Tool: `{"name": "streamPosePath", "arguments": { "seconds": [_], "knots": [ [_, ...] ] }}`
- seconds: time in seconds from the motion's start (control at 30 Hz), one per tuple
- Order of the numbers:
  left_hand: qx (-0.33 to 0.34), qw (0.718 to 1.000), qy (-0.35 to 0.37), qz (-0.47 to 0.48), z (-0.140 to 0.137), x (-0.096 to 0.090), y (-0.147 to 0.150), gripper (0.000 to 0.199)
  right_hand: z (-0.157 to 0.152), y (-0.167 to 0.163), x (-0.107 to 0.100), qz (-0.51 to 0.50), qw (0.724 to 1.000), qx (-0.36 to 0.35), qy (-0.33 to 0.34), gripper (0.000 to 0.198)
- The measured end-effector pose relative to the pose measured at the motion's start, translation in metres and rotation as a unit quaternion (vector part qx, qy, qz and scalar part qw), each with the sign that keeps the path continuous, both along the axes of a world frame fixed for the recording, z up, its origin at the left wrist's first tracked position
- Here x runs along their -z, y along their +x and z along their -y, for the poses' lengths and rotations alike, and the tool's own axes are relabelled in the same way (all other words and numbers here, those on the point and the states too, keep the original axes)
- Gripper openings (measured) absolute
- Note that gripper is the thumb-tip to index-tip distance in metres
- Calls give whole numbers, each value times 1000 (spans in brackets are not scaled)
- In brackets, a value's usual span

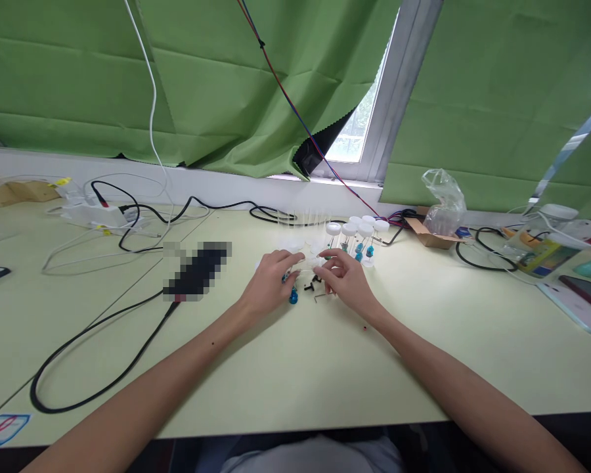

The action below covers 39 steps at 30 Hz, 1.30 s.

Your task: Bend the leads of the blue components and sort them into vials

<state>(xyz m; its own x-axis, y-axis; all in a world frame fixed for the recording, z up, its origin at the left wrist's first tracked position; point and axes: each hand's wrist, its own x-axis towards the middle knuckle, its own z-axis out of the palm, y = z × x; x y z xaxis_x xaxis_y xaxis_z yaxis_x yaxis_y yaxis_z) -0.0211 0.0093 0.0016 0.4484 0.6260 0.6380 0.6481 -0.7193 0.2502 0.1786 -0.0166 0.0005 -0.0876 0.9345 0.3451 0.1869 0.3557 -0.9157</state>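
My left hand point(274, 279) and my right hand point(349, 279) face each other over the middle of the table. Their fingertips pinch a thin pale rod point(306, 270), which lies level between them. Under the left fingers sit small blue round pieces point(293, 297), partly hidden by the hand. Between and below the hands lie small black parts point(309, 287) and a thin L-shaped metal piece point(321, 297). Just behind the right hand stand several small clear containers with white round tops point(365, 230) and blue-green pieces inside. Clear, blurry objects beyond the fingertips are hard to make out.
Thin clear upright sticks point(303, 218) stand at the back. A cardboard box point(431, 235) holds a clear plastic bag. On the left are a black cable point(34, 387), a pixelated dark object point(199, 270) and a white power strip point(96, 215). A tiny red piece point(365, 328) lies near my right wrist.
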Motion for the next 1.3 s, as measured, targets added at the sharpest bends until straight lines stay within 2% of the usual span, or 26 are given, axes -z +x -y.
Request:
{"name": "streamPosePath", "arguments": {
  "seconds": [0.1, 0.2, 0.37, 0.63, 0.77, 0.93, 1.1, 1.3],
  "knots": [
    [-44, 998, 1, 53, -2, -4, -2, 28, -1, 1, 3, 29, 999, 29, 21, 33],
    [-62, 994, 12, 90, -2, -8, -2, 27, -2, 0, 7, 118, 991, 44, 56, 24],
    [-83, 989, 3, 121, 3, -10, 2, 30, -1, -2, 11, 219, 969, 27, 112, 12],
    [-108, 986, -28, 122, 8, -10, 6, 35, 4, -6, 15, 257, 956, -24, 141, 14],
    [-115, 980, -61, 152, 8, -11, 8, 34, 6, -7, 14, 272, 948, -48, 158, 19],
    [-120, 956, -149, 223, 7, -15, 9, 37, 4, -6, 16, 285, 947, -27, 145, 23],
    [-109, 933, -192, 285, 3, -16, 8, 40, -1, -2, 20, 299, 946, -4, 122, 24],
    [-56, 874, -305, 375, 3, -16, 9, 48, -2, -1, 22, 321, 941, 3, 104, 23]
  ]
}}
